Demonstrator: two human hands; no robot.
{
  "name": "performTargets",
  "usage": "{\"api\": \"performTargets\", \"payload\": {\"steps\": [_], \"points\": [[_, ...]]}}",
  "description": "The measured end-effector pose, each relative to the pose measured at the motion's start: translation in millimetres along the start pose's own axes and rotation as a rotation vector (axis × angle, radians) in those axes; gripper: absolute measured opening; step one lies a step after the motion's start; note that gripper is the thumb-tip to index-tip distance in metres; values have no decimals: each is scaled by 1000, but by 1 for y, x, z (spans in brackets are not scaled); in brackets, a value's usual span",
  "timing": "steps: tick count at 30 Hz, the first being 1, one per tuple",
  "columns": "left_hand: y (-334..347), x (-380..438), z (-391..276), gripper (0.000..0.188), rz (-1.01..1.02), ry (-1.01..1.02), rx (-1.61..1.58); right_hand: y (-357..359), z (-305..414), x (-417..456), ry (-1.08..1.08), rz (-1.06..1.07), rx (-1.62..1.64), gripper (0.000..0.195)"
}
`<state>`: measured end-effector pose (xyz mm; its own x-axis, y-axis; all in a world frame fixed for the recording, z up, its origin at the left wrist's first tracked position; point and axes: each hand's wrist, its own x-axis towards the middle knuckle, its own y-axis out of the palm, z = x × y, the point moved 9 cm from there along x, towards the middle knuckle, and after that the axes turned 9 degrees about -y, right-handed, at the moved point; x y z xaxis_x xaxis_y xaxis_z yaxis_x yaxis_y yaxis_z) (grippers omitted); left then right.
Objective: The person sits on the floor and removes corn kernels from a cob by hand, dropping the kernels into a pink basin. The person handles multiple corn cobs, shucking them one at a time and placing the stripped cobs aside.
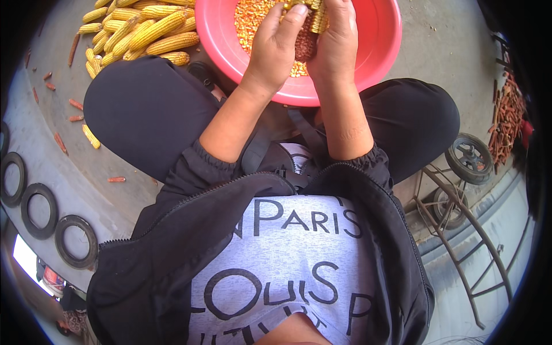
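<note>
Both hands are over a red plastic basin point(381, 56) between my bent knees. My left hand point(276, 43) grips a partly shelled ear of corn point(305, 43), its thumb against the upper part. From the other side, my right hand point(338, 43) is wrapped around the same ear. Reddish bare cob shows at the ear's near end, while yellow kernels remain farther up; fingers and the picture's top edge hide some of it. Loose corn kernels point(249, 23) lie in the basin beneath the hands.
A pile of unshelled corn ears point(146, 32) lies left of the basin. Bare cobs point(61, 143) are scattered at left; a heap of cobs point(509, 120) lies far right. A metal hand cart point(463, 207) with wheels is at lower right. Several tyres point(39, 211) line the left side.
</note>
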<state>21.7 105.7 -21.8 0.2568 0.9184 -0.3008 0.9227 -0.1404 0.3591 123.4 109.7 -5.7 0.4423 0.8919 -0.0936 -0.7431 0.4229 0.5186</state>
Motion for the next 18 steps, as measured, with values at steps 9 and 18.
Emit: {"api": "performTargets", "payload": {"steps": [9,18], "points": [[9,2,-13,38,4,34,232,5,1,-1,-2,-1,-31,40],[-5,0,-13,33,-149,193,389,-4,-1,-2,-37,-8,-72,38]]}}
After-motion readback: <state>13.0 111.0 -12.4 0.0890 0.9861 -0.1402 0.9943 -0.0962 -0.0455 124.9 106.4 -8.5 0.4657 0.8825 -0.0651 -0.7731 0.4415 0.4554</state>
